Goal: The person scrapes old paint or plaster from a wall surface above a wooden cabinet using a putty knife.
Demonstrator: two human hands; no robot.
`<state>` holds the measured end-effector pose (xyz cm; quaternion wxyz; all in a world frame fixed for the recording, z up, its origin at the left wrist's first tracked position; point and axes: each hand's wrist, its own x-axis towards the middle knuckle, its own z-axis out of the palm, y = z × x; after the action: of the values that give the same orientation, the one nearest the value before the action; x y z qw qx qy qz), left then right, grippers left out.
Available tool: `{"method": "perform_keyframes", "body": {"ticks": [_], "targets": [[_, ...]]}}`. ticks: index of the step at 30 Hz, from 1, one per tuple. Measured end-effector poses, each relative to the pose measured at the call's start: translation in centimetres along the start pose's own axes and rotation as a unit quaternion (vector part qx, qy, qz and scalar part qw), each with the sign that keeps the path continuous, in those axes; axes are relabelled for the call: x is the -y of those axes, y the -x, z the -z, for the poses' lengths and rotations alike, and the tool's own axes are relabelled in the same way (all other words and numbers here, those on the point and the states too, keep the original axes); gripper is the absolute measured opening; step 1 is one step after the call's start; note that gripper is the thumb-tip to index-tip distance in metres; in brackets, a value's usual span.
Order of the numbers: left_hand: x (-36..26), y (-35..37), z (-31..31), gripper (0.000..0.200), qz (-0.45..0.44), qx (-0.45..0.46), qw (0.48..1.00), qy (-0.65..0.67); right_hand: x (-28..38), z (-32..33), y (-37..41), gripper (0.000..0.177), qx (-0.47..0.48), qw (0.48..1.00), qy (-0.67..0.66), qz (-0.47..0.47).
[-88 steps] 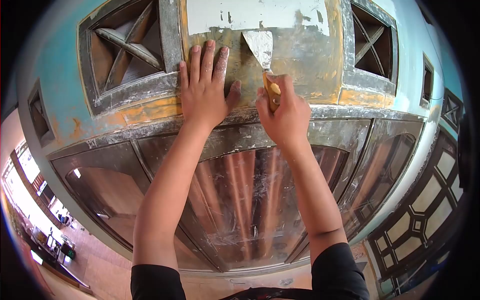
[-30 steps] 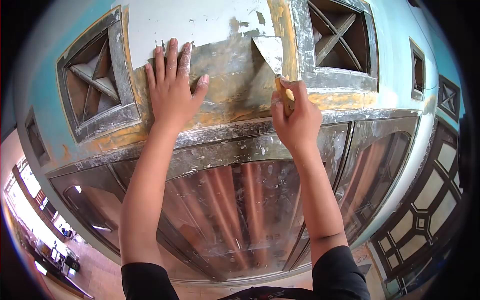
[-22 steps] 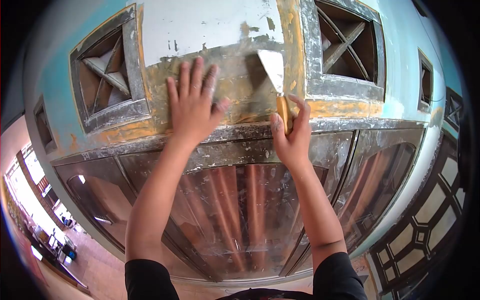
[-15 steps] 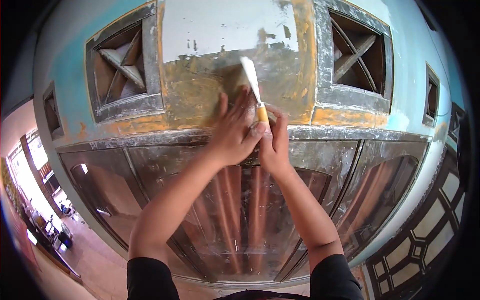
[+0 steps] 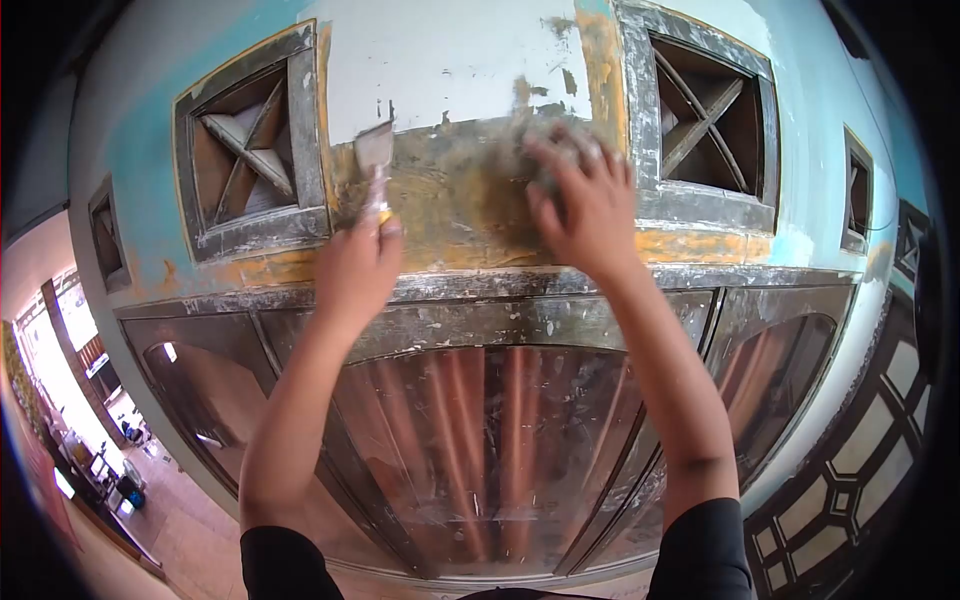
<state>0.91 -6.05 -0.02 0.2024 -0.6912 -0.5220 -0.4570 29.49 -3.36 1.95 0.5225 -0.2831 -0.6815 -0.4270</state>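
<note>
My left hand (image 5: 357, 270) is closed around the handle of a putty knife (image 5: 376, 150). The knife points upward, its flat blade at the lower left edge of the white patch (image 5: 460, 60) on the wall. To the right, my right hand (image 5: 590, 205) reaches up against the bare brownish strip (image 5: 440, 200) of wall, fingers spread. Its fingertips look grey and blurred by motion, and I make out nothing held in it. Orange-yellow paint remnants show along the strip's edges.
Wooden vent frames with crossed slats flank the patch, one at left (image 5: 250, 150) and one at right (image 5: 705, 110). Below runs a worn wooden ledge (image 5: 460, 285) above glazed panels (image 5: 500, 430) with reddish curtains. A dark lattice door (image 5: 840, 490) stands at lower right.
My hands, together at the putty knife's handle before, are now apart. The knife has gone left with my left hand; my right hand has moved up and right onto the wall, its fingers spread.
</note>
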Motion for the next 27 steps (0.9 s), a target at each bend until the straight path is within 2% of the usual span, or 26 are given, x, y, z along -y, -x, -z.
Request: {"method": "perform_keyframes", "body": {"ticks": [2, 3, 4, 8, 10, 15, 18, 23, 25, 26, 27], "targets": [[0.8, 0.8, 0.1, 0.069, 0.002, -0.023, 0.999, -0.041, -2.1, -0.5, -1.1, 0.049, -0.072, 0.991, 0.102, -0.038], [1.3, 1.5, 0.0, 0.068, 0.008, -0.045, 0.995, -0.083, -2.3, -0.9, -0.9, 0.049, -0.072, 0.991, 0.102, -0.038], [2.0, 1.9, -0.6, 0.07, -0.02, -0.077, 0.994, -0.072, -2.3, -1.2, -0.6, 0.051, -0.065, 0.99, 0.114, -0.046], [2.7, 1.2, -0.8, 0.071, -0.029, -0.08, 0.99, -0.111, -2.5, -1.6, -0.3, 0.053, -0.049, 0.99, 0.118, -0.064], [2.0, -0.6, 1.3, 0.073, 0.015, -0.03, 0.986, -0.164, -2.6, -1.7, -0.4, 0.053, -0.048, 0.991, 0.111, -0.062], [0.8, 1.3, 1.2, 0.076, 0.028, 0.0, 0.988, -0.153, -2.8, -1.7, -0.3, 0.052, -0.067, 0.991, 0.105, -0.057], [1.6, 1.4, 0.6, 0.074, -0.016, -0.008, 0.987, -0.16, -2.8, -1.7, -0.4, 0.051, -0.069, 0.99, 0.107, -0.055], [0.2, -0.1, 2.4, 0.074, 0.013, 0.02, 0.99, -0.137, -2.9, -1.9, -0.4, 0.05, -0.073, 0.99, 0.11, -0.052], [0.0, 1.1, 1.8, 0.073, 0.01, 0.016, 0.988, -0.151, -3.0, -2.0, -0.4, 0.05, -0.073, 0.99, 0.113, -0.052], [1.1, 1.3, 0.8, 0.074, -0.058, -0.055, 0.985, -0.15, -2.9, -1.9, -0.3, 0.049, -0.075, 0.99, 0.111, -0.05], [1.9, 1.1, 0.7, 0.074, -0.057, -0.053, 0.985, -0.152, -2.9, -1.9, -0.3, 0.049, -0.075, 0.99, 0.109, -0.052]]}}
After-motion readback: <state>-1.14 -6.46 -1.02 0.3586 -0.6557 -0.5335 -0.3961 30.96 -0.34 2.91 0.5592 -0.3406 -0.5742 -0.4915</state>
